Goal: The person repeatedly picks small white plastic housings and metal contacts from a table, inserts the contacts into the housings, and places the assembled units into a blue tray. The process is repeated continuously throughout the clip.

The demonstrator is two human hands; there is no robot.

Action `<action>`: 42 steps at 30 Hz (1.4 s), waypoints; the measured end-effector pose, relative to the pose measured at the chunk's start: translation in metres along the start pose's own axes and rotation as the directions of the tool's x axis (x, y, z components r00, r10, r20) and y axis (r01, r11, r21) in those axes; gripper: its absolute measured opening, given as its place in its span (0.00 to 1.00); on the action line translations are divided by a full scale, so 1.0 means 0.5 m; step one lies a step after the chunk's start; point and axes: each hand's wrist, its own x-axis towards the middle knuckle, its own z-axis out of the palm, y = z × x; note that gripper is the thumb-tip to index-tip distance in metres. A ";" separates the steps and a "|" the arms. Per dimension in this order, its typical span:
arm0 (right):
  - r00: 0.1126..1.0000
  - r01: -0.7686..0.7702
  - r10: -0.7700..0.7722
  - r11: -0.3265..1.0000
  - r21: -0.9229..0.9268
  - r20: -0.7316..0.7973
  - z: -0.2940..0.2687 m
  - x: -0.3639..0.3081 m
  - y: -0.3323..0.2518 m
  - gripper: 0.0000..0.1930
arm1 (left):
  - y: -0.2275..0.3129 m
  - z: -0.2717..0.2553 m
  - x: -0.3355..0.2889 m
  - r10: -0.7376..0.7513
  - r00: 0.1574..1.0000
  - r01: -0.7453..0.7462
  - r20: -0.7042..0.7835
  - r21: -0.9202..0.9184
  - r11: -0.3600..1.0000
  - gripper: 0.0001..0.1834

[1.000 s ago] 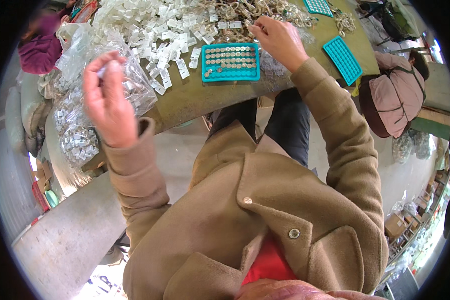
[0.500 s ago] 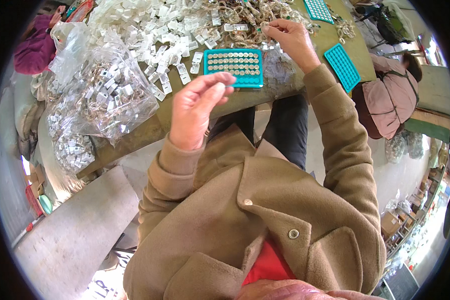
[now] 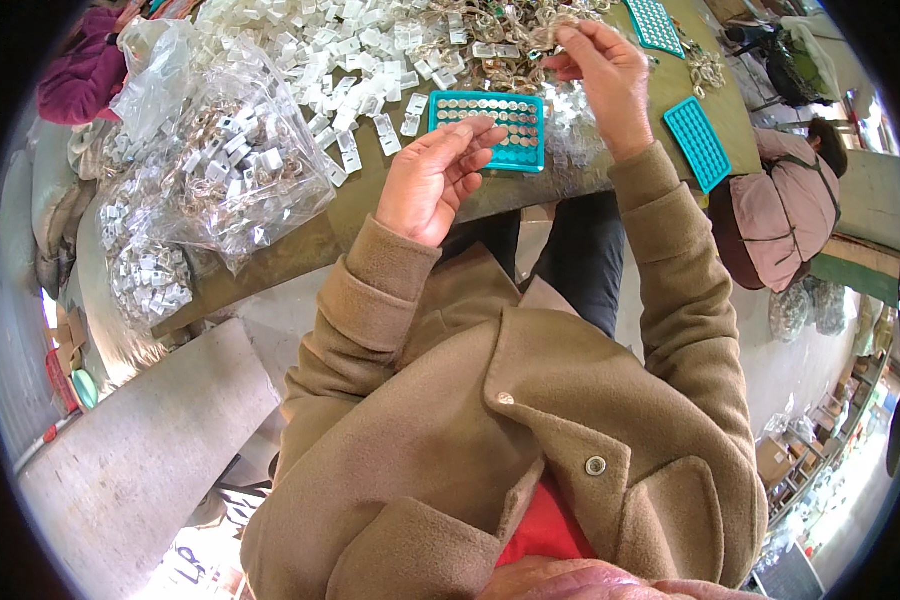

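Touching, seemingly, glossy looped cords [image 3: 520, 32].

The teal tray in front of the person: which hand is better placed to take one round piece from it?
Probably the left hand: in this view, its fingertips overlap the teal tray. The right hand is farther off, by the tangled cords.

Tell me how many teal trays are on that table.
3. The middle tray is partly behind the left hand; the right tray lies near the table's right edge; the far tray is cut by the picture's top. The heaped pieces could hide more.
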 end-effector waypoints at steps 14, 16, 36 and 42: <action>0.976 -0.124 0.093 0.981 -0.152 -0.199 -0.075 0.066 -0.046 0.08 | -0.002 0.005 -0.024 -0.028 1.000 0.028 0.010 0.011 1.000 0.15; 0.988 -0.083 0.072 0.994 -0.073 -0.137 -0.060 0.061 -0.073 0.11 | 0.000 0.009 -0.026 -0.012 1.000 0.012 0.003 -0.009 1.000 0.15; 0.978 0.071 -0.040 0.986 -0.149 0.205 0.050 -0.211 -0.095 0.12 | -0.018 0.004 -0.060 0.146 0.986 -0.141 0.076 -0.063 0.988 0.14; 0.925 0.069 -0.070 0.997 0.016 0.374 0.045 -0.222 -0.073 0.11 | -0.040 0.018 -0.069 0.022 0.995 -0.032 0.098 0.099 0.995 0.10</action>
